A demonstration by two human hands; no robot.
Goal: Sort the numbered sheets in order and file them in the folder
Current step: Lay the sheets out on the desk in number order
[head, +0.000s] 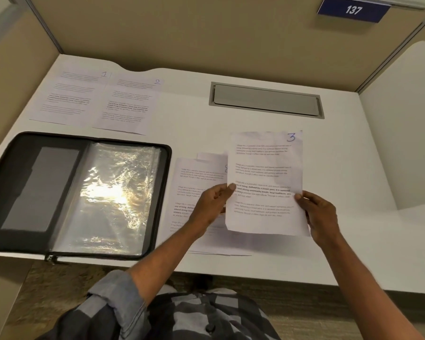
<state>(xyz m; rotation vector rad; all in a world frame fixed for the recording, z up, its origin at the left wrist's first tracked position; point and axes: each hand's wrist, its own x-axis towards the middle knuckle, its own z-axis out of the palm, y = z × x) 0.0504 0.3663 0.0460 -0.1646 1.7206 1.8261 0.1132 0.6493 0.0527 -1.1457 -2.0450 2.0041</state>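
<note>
black folder [17, 153], white sheets [265, 168], seemingly grey-checked shirt [194, 315]

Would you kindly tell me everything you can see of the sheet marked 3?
The sheet marked 3 is white paper, slightly crumpled, printed with blocks of small text, one partly bold, with a blue handwritten 3 in its top right corner. It is held face up above the desk, its left side covering part of the pile of sheets. The left hand pinches its left edge, the right hand its right edge.
</note>
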